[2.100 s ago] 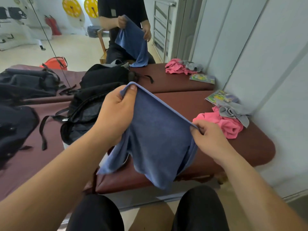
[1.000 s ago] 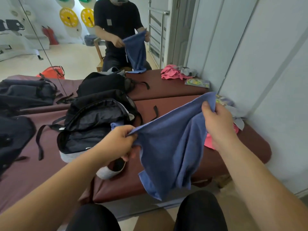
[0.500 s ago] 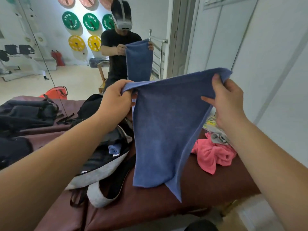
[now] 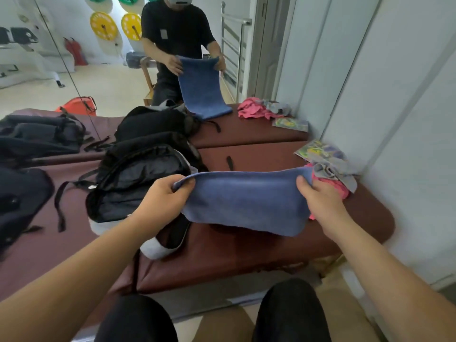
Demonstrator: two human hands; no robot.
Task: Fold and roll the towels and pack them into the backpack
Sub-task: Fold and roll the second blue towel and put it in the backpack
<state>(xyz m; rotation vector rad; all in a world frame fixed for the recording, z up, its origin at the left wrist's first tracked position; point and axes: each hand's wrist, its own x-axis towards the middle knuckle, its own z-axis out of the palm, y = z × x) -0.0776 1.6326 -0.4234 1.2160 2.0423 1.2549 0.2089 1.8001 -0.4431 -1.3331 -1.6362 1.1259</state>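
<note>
Blue towel [image 4: 246,201] held taut just right of backpack [image 4: 138,183] | left hand [image 4: 162,201], right hand [image 4: 320,201]: each grip pinching one end | fold looks barely begun; rolling, packing left; pink towel [image 4: 332,187] farther right, untouched

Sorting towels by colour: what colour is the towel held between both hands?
Plain blue towel, best in the head view.

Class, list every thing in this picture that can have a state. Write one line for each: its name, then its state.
blue towel: stretched between both hands, not rolled
left hand: pinches the blue towel's left corner
right hand: pinches its right corner
backpack: lying on the table, flap open
pink towel: crumpled, unfolded
grey towel: crumpled on the pink towel
</note>
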